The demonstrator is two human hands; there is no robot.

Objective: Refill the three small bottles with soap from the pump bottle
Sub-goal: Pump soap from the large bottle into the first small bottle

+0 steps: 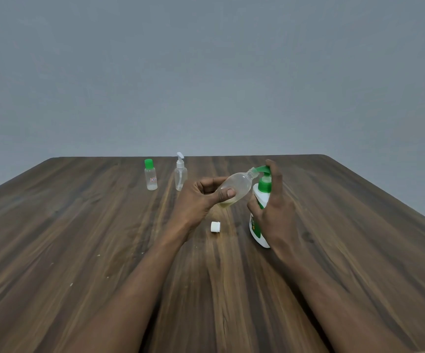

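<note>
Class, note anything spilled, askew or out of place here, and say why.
A white cap lies loose on the table, near the left hand, which holds an uncapped small bottle tilted at the spout of the pump bottle; that fits filling. Pale specks dot the wood at left, source unclear.

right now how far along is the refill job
Done: the white cap is off, lying on the table. In hand: the left hand tilts the uncapped small bottle, a little yellowish soap inside, to the nozzle of the pump bottle, which the right hand grips. Left: the green-capped bottle and the spray-top bottle stand closed.
</note>
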